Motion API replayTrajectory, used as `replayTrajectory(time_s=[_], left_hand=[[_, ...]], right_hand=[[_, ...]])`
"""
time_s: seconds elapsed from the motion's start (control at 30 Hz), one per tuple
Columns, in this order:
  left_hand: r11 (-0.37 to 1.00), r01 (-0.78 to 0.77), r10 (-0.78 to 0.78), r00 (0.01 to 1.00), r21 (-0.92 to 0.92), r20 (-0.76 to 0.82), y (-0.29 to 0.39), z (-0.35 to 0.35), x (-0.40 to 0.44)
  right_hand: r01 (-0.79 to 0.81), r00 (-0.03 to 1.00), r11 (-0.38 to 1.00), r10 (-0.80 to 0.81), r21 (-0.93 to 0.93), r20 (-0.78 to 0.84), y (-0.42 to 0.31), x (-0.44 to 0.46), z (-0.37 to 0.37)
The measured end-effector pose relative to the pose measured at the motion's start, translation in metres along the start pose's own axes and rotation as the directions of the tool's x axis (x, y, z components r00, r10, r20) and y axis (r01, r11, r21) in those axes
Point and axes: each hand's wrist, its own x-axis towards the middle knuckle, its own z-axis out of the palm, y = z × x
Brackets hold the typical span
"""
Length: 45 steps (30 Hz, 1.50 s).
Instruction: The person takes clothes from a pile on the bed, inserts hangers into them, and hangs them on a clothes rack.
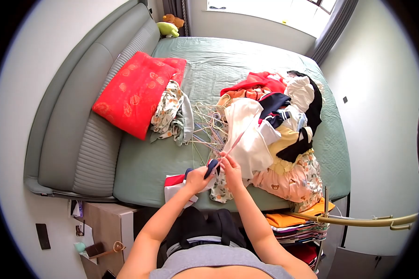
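Observation:
My left hand (199,180) is closed on a dark blue item (211,168) at the bed's near edge. Close beside it on the right, my right hand (231,171) pinches a thin pink strip (237,140) that runs up over a white garment (247,128). Just beyond my hands lies a tangle of thin hangers (208,122). A red and white cloth (173,182) is under and left of my left hand. The clothes heap, with a peach bear-print piece (277,183), spreads to the right of my hands.
A red patterned pillow (134,93) rests by the grey headboard (70,121), with floral cloth (166,109) beside it. Below the bed's near right edge are stacked folded clothes (298,228) and a gold rail (368,222). A bedside cabinet (108,221) stands at lower left.

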Motion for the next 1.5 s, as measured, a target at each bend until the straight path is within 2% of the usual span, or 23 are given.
replayTrajectory(time_s=[0.03, 0.1, 0.2, 0.3, 0.33, 0.4, 0.43, 0.47, 0.57, 0.6, 0.63, 0.7, 0.73, 0.83, 0.97, 1.03, 1.13, 1.2, 1.27, 1.3, 1.37, 1.43, 1.5], left_hand=[[0.997, -0.03, 0.033, 0.999, 0.078, -0.029, 0.002, 0.001, -0.001], [0.984, -0.077, 0.083, 0.996, 0.161, -0.034, 0.007, -0.002, -0.005], [0.959, -0.185, 0.175, 0.982, 0.213, 0.065, 0.008, -0.012, -0.013], [0.939, -0.264, 0.224, 0.956, 0.22, 0.189, 0.015, -0.019, -0.018], [0.93, -0.286, 0.237, 0.947, 0.232, 0.218, 0.02, -0.021, -0.019], [0.922, -0.287, 0.221, 0.942, 0.261, 0.254, 0.021, -0.022, -0.02], [0.946, -0.238, 0.173, 0.945, 0.22, 0.276, 0.028, -0.03, -0.019], [0.981, -0.139, 0.105, 0.966, 0.133, 0.235, 0.025, -0.035, -0.017], [0.986, 0.062, -0.064, 0.998, -0.155, -0.004, -0.014, -0.047, -0.007], [0.988, 0.138, -0.144, 0.985, -0.061, -0.093, -0.016, -0.054, -0.005], [0.991, 0.13, -0.132, 0.977, -0.023, -0.166, -0.017, -0.059, -0.004], [0.964, 0.218, -0.183, 0.959, 0.153, -0.214, -0.001, -0.061, -0.004], [0.96, 0.196, -0.147, 0.961, 0.201, -0.233, 0.012, -0.061, -0.005], [0.959, 0.1, -0.01, 0.947, 0.264, -0.322, 0.033, -0.04, -0.003], [0.956, -0.058, 0.15, 0.939, 0.288, -0.308, 0.081, 0.003, -0.006], [0.967, -0.162, 0.219, 0.924, 0.195, -0.314, 0.107, 0.025, -0.016], [0.98, -0.192, 0.154, 0.892, -0.049, -0.424, 0.116, 0.033, -0.019], [0.978, -0.201, 0.168, 0.911, -0.051, -0.376, 0.109, 0.031, -0.021], [0.973, -0.224, 0.189, 0.919, -0.061, -0.346, 0.096, 0.024, -0.016], [0.988, -0.142, 0.116, 0.937, -0.055, -0.33, 0.09, 0.018, -0.015], [0.997, -0.079, 0.061, 0.901, -0.026, -0.429, 0.079, 0.007, -0.014], [0.996, -0.064, 0.028, 0.89, -0.065, -0.456, 0.085, 0.003, -0.014], [0.986, -0.082, 0.007, 0.892, -0.147, -0.452, 0.103, 0.019, -0.015]], right_hand=[[0.161, 0.964, 0.954, -0.207, -0.253, -0.165, -0.007, -0.006, -0.012], [0.27, 0.708, 0.626, -0.644, -0.732, -0.289, -0.024, -0.017, -0.037], [0.364, 0.498, 0.164, -0.866, -0.917, 0.042, -0.069, -0.029, -0.056], [0.529, 0.703, -0.203, -0.44, -0.824, 0.559, -0.101, -0.034, -0.08], [0.674, 0.653, -0.187, -0.302, -0.715, 0.695, -0.109, -0.034, -0.082], [0.566, 0.823, 0.135, -0.033, -0.814, 0.567, -0.115, -0.045, -0.084], [0.46, 0.854, 0.273, 0.126, -0.845, 0.506, -0.116, -0.049, -0.085], [0.437, 0.869, 0.492, -0.014, -0.753, 0.495, -0.111, -0.06, -0.089], [0.311, 0.935, 0.552, -0.035, -0.773, 0.352, -0.094, -0.062, -0.121], [0.255, 0.96, 0.624, -0.073, -0.738, 0.27, -0.09, -0.065, -0.126], [0.252, 0.962, 0.641, -0.087, -0.725, 0.258, -0.089, -0.066, -0.131], [0.24, 0.968, 0.673, -0.111, -0.7, 0.225, -0.091, -0.071, -0.136], [0.237, 0.968, 0.699, -0.11, -0.675, 0.225, -0.096, -0.075, -0.127], [0.222, 0.961, 0.723, -0.05, -0.655, 0.27, -0.109, -0.088, -0.092], [0.32, 0.945, 0.612, -0.15, -0.724, 0.291, -0.086, -0.079, -0.059], [0.348, 0.937, 0.539, -0.188, -0.767, 0.293, -0.071, -0.067, -0.05], [0.413, 0.91, 0.52, -0.26, -0.748, 0.322, -0.066, -0.063, -0.046], [0.436, 0.898, 0.503, -0.295, -0.747, 0.326, -0.056, -0.062, -0.044], [0.41, 0.885, 0.364, -0.381, -0.836, 0.267, -0.053, -0.062, -0.051], [0.388, 0.872, 0.292, -0.424, -0.874, 0.245, -0.056, -0.064, -0.054], [0.357, 0.859, 0.307, -0.479, -0.882, 0.181, -0.067, -0.066, -0.063], [0.385, 0.828, 0.191, -0.503, -0.903, 0.247, -0.07, -0.067, -0.067], [0.43, 0.809, 0.251, -0.534, -0.867, 0.246, -0.055, -0.065, -0.057]])
